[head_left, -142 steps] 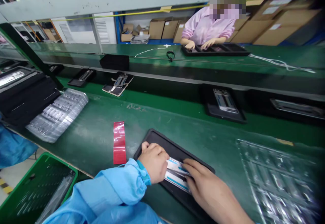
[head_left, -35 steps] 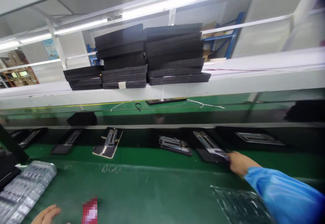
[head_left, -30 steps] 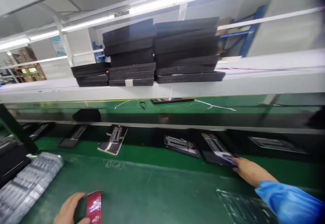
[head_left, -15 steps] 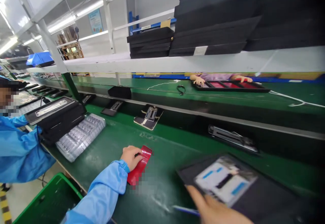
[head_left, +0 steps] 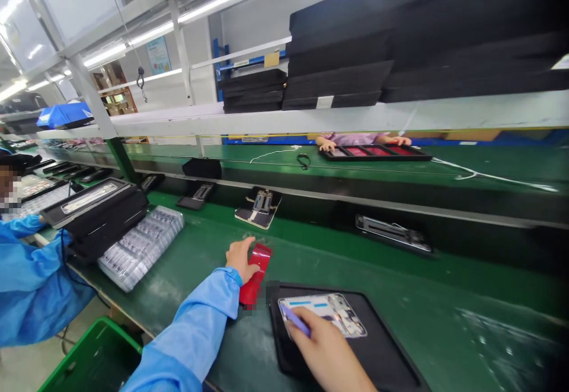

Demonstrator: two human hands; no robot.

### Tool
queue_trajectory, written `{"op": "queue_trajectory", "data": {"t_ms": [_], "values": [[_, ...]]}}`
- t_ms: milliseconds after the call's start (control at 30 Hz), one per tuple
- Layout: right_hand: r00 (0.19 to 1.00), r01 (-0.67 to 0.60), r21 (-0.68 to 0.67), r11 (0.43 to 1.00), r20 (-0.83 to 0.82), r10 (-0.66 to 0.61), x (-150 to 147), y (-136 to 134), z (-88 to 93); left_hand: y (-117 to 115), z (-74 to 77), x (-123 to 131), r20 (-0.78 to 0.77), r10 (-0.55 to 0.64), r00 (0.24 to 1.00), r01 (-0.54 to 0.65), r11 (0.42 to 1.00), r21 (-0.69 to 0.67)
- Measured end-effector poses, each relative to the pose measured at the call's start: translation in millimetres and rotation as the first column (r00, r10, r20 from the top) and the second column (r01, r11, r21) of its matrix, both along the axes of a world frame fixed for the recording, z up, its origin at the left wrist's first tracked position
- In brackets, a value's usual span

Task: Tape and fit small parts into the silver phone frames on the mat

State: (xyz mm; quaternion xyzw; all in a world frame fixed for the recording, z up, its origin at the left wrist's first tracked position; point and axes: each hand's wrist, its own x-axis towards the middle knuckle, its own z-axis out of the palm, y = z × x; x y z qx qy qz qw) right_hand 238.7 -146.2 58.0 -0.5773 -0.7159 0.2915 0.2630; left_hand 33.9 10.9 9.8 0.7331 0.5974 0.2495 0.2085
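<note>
My left hand (head_left: pixel 242 261), in a blue sleeve, rests on the left edge of a red glossy sheet (head_left: pixel 258 270), its thumb over the sheet and its fingers apart. In my right hand (head_left: pixel 313 338) is a purple pen-like tool (head_left: pixel 297 322), its tip over the phone-like assembly (head_left: pixel 329 309). That assembly has blue strips on a white area and lies in a black tray (head_left: pixel 377 344) on the green bench (head_left: pixel 213 241). The lower edge of the red sheet is pixelated.
Clear plastic trays (head_left: pixel 142 247) and a black case (head_left: pixel 102 214) lie at the left beside a co-worker's blue sleeve (head_left: pixel 35 279). Phone parts (head_left: pixel 393 233) line the conveyor behind. A green bin (head_left: pixel 95 356) stands below. Across, another person's hands touch a sectioned tray (head_left: pixel 373 153).
The black tray with the assembly has moved left and now lies flat on the bench. My right hand now holds the purple tool, and the red sheet and my left hand appear slightly further right.
</note>
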Motion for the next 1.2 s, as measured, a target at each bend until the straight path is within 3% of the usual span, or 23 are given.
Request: {"op": "queue_trajectory", "data": {"t_ms": [167,267,333,433,500,567,633,700,833,900,1000,1100,1200], "values": [[0.988,0.071,-0.099,0.993,-0.128,-0.084,24,10,15.6,20,13.7,16,0.037,-0.075,0.996,0.074,0.997,0.025],[0.967,0.116,-0.136,0.984,-0.209,-0.143,34,12,11.9,14,22.9,26,0.087,-0.155,0.984,0.146,0.985,0.095],[0.934,0.176,-0.161,0.971,-0.285,-0.216,39,13,7.3,-6,27.0,28,0.125,-0.218,0.968,0.198,0.968,0.155],[0.875,0.22,-0.198,0.955,-0.392,-0.283,37,15,6.1,-55,31.6,22,0.171,-0.308,0.936,0.266,0.936,0.23],[0.877,0.154,-0.203,0.967,-0.422,-0.228,30,14,10.7,-89,36.1,18,0.224,-0.358,0.906,0.289,0.913,0.287],[0.884,0.004,-0.205,0.979,-0.457,-0.1,21,10,17.1,-118,43.1,18,0.354,-0.392,0.849,0.273,0.899,0.341],[0.865,-0.133,-0.199,0.971,-0.501,0.016,15,4,22.6,-136,52.0,21,0.514,-0.359,0.779,0.224,0.925,0.306],[0.858,-0.169,-0.203,0.965,-0.512,0.042,11,-3,26.1,-144,60.9,24,0.666,-0.273,0.694,0.224,0.961,0.161],[0.878,-0.102,-0.252,0.962,-0.478,-0.032,12,-16,30.6,-147,70.0,26,0.836,-0.18,0.519,0.426,0.902,-0.07],[0.871,-0.118,-0.269,0.956,-0.491,-0.03,15,-21,32.3,-147,67.2,29,0.827,-0.171,0.535,0.45,0.887,-0.107],[0.85,-0.087,-0.298,0.951,-0.519,-0.085,22,-26,31.0,-147,56.9,36,0.778,-0.111,0.619,0.38,0.909,-0.172],[0.75,0.114,-0.273,0.955,-0.607,-0.263,35,-33,24.7,-150,49.2,39,0.739,-0.047,0.672,0.307,0.926,-0.22],[0.655,0.288,-0.166,0.943,-0.684,-0.321,47,-42,18.3,-154,51.2,39,0.708,-0.037,0.705,0.28,0.932,-0.23]]}}
